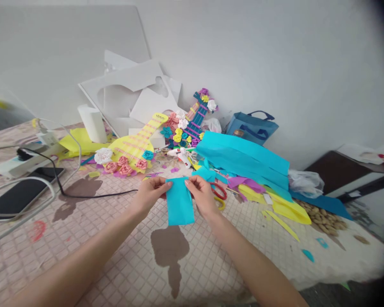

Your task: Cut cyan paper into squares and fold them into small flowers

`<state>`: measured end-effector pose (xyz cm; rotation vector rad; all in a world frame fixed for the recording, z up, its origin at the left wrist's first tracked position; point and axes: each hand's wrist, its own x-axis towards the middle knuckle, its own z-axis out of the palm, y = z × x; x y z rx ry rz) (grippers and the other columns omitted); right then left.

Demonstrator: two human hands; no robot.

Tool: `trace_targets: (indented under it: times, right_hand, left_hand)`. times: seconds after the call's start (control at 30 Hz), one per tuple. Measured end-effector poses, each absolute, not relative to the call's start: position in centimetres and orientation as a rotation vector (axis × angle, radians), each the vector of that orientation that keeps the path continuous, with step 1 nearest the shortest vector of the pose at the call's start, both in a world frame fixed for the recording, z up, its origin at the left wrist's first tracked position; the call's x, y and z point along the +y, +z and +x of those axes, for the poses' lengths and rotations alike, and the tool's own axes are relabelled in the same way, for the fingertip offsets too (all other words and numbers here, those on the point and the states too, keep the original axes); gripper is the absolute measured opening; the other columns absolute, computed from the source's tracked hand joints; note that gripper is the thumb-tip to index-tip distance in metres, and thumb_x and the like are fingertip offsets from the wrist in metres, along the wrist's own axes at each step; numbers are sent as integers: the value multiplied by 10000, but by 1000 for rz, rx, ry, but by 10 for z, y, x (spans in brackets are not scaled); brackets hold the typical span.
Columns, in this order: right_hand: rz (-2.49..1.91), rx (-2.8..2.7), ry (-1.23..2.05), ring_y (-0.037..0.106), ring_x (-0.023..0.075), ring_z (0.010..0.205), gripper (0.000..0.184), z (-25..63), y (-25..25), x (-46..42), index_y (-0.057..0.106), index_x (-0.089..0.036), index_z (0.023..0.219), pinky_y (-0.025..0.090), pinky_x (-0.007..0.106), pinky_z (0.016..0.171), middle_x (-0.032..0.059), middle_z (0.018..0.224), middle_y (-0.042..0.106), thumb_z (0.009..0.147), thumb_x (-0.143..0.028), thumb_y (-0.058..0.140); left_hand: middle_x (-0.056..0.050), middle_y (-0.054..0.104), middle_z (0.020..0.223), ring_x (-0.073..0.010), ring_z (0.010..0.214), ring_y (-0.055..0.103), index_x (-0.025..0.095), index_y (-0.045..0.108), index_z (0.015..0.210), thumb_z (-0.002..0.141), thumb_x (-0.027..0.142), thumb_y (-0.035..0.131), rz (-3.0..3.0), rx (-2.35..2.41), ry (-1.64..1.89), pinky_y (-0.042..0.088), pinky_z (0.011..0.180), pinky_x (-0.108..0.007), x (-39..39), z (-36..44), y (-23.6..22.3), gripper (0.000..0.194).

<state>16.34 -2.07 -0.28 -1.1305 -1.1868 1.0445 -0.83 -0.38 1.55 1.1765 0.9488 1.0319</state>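
A small rectangular strip of turquoise paper [179, 204] hangs above the checked tablecloth [115, 264]. My left hand [149, 194] pinches its top left corner, fingers closed. My right hand [203, 195] pinches its top right corner, fingers closed as well. Red-handled scissors [220, 191] lie just right of my right hand. A large sheet of turquoise paper [243, 160] is piled behind them.
A yellow paper guitar [134, 147] with paper roses and a second, striped guitar [196, 119] lie at the back. A glue gun [181, 154], white boards [131, 94], a blue bag [251, 128], yellow scraps [288, 211], peanuts [323, 217], a phone [22, 194] and cables [83, 194] surround the work area.
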Motion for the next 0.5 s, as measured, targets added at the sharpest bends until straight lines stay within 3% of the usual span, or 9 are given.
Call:
trace_targets:
  times: [0.3, 0.5]
  right_hand:
    - [-1194, -1269, 929, 451, 124, 622, 264, 167, -3, -18, 532, -193, 723, 371, 249, 577, -18, 686, 502, 751, -433, 637]
    - [-1207, -1385, 979, 472, 132, 628, 288, 173, 0, -15, 529, -198, 715, 390, 263, 596, -18, 679, 516, 726, -461, 647]
  left_hand:
    - [23, 570, 586, -96, 526, 538, 145, 566, 659, 615, 402, 763, 1151, 953, 1011, 480, 536, -232, -1, -7, 7, 326]
    - [-39, 642, 689, -156, 629, 609, 139, 644, 763, 623, 409, 758, 1346, 907, 770, 519, 615, -288, 4, -17, 9, 324]
